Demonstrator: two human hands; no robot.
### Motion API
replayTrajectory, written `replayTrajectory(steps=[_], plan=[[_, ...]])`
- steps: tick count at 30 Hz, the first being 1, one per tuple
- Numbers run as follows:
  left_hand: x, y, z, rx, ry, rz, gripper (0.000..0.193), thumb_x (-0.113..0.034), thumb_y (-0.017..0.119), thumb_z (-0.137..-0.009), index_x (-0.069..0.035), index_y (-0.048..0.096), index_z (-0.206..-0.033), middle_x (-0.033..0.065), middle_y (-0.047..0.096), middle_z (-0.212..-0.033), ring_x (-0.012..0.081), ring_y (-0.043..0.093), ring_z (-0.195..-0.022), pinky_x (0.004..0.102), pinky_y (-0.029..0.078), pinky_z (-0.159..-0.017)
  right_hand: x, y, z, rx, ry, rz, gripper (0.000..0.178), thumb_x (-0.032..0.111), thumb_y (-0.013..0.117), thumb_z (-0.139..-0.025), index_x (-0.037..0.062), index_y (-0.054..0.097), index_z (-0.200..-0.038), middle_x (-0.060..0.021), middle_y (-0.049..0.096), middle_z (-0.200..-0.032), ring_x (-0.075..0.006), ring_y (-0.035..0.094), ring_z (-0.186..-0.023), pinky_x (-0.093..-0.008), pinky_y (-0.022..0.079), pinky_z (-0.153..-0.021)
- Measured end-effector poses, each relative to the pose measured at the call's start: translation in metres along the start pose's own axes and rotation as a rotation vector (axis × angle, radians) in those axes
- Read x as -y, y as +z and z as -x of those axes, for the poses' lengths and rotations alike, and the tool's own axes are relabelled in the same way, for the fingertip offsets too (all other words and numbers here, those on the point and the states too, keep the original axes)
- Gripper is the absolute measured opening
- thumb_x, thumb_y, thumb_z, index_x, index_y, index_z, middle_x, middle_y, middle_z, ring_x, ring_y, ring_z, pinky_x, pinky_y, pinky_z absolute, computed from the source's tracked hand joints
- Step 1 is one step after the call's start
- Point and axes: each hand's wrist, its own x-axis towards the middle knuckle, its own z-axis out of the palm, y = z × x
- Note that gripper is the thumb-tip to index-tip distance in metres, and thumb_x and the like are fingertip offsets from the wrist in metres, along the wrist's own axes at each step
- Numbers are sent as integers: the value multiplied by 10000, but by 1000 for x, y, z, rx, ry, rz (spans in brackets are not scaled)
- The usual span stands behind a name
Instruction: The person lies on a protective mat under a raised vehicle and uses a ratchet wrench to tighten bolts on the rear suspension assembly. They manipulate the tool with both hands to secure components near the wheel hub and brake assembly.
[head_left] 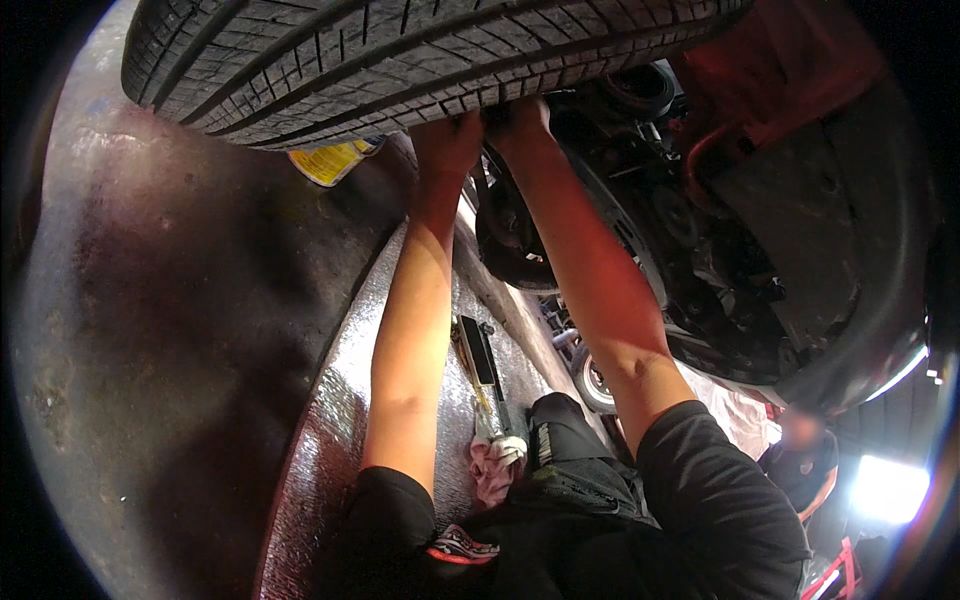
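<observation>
Both hands, left hand (447, 140) beside right hand (520, 122), reach behind the tire (380, 55); a tool (482, 370) lies on the floor (180, 320) between the forearms.

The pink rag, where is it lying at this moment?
In the head view the pink rag lies low in the middle, between the person's forearms, at the near end of a long black tool on the floor.

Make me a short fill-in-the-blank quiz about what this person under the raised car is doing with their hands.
1. Both bare hands, left hand and right hand, press against the black grooved rubber ____.
2. On the wet metal ramp lies a crumpled ____ rag.
3. The person's short sleeves are ____ in colour.
4. A ____ label shows under the tread.

Missing words: tyre; pink; black; yellow
</observation>
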Motion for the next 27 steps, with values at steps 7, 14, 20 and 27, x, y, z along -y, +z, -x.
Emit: replayTrajectory(steps=[7,14,20,27], plan=[[24,16,9,-17,13,5,433,-393,449,-945,-41,681,-1045,216,660,-1066,434,593,-1016,495,432,-905,-4,-8,-9,8,-24,86,454,426,389,-996,109,470,-1312,-77,521,-1321,-267,481,-1218,-430,411,-1033],[13,8,12,35,4,-3,373,-341,469,-926,-67,722,-914,196,686,-899,410,642,-855,477,496,-788,-5,-14,-8,50,-62,153,419,405,418,-991,100,508,-1264,-85,566,-1244,-271,545,-1129,-425,480,-951],[16,3,10,31,34,-26,278,-272,534,-884,-50,700,-883,182,682,-845,396,645,-815,460,502,-744,-7,-15,-15,12,-35,81,400,390,423,-988,94,527,-1237,-76,577,-1232,-255,557,-1112,-432,502,-914],[10,-3,9,-15,-27,21,307,-291,521,-892,-47,707,-882,184,682,-875,387,649,-854,463,495,-759,-7,-12,-6,-41,-10,160,383,329,390,-1001,88,493,-1280,-95,553,-1270,-261,546,-1140,-439,490,-938]])
